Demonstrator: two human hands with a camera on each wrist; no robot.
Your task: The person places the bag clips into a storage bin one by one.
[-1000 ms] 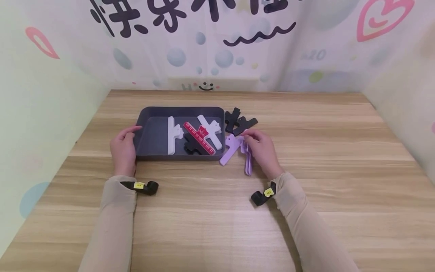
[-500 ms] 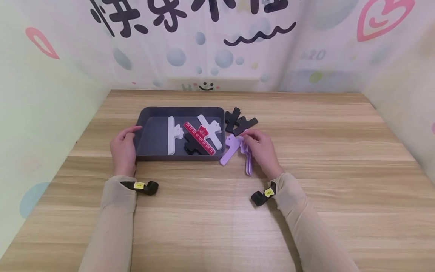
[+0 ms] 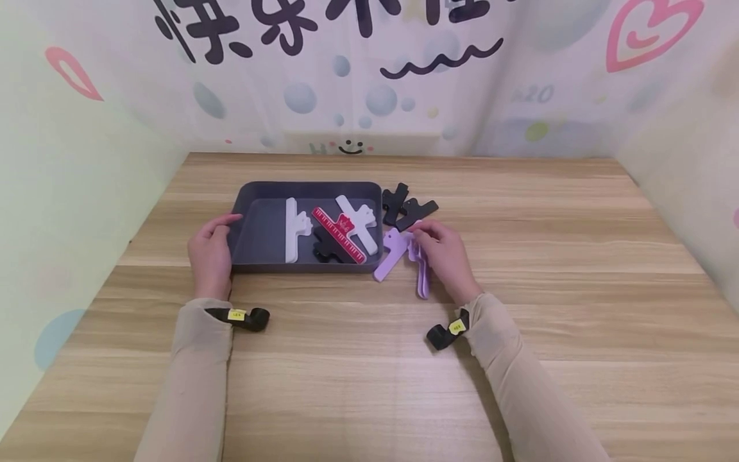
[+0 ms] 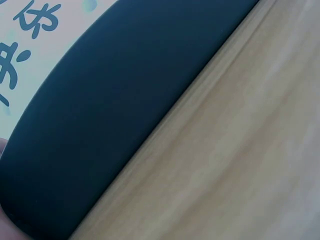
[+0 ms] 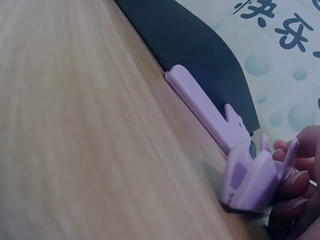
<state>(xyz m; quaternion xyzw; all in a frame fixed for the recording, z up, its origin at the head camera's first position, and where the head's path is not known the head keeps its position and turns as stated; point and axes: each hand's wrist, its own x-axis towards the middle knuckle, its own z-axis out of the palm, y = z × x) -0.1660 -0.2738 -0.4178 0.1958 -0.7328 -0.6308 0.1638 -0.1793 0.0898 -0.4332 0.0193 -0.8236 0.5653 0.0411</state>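
Observation:
At the tray's left end, my left hand (image 3: 210, 255) grips the dark grey tray (image 3: 300, 268), fingertips at its rim. In the left wrist view the tray's outer wall (image 4: 115, 95) fills much of the picture, with only slivers of the hand at the edge. My right hand (image 3: 447, 256) pinches a purple clip (image 3: 423, 277) by its handle end, just right of the tray. The right wrist view has that clip (image 5: 257, 182) standing on its edge between fingers and table. Another purple clip (image 3: 392, 253) lies flat beside it, against the tray's corner.
Inside the tray are two white clips (image 3: 291, 237), a red clip (image 3: 340, 236) with white markings and a black clip (image 3: 328, 249) partly under it. Two black clips (image 3: 418, 212) lie on the wooden table (image 3: 358, 359) behind the purple ones. A printed curtain (image 3: 260, 109) hangs behind.

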